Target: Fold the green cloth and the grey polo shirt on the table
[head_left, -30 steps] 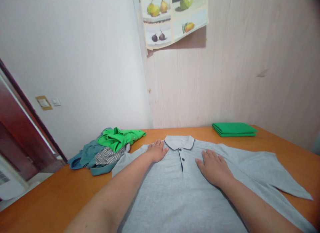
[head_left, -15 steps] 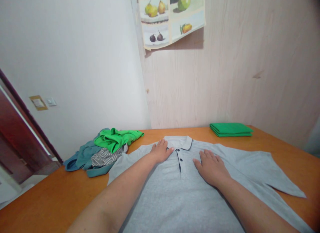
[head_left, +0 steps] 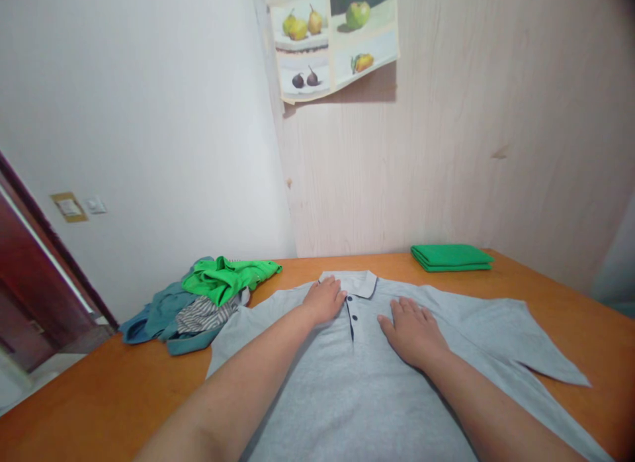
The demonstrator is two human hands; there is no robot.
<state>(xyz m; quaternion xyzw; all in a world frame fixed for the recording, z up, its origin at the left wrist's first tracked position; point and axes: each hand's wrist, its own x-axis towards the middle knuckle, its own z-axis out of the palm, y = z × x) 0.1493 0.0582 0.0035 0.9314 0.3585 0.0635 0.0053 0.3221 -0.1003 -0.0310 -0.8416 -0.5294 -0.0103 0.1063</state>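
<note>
A light grey polo shirt (head_left: 357, 389) lies spread on the table, front side up, its collar toward the wall and dark buttons on its placket. My left hand (head_left: 325, 300) rests on it beside the left part of the collar, fingers fairly close together and nothing visible in its grasp. On the right chest of the shirt my right hand (head_left: 413, 331) lies flat, fingers stretched toward the wall and thumb apart. The right sleeve is spread out; my left forearm covers part of the shirt's left side.
The orange-brown table (head_left: 124, 396) meets the wall at the back. At its back left is a heap of crumpled clothes, with a bright green garment (head_left: 223, 280) on top of striped and blue-teal ones. A folded green cloth (head_left: 451, 257) sits at the back right.
My left hand has shifted slightly, its thumb now drawn in closer to the fingers. My right hand stays flat on the shirt. The whole view has turned a little.
</note>
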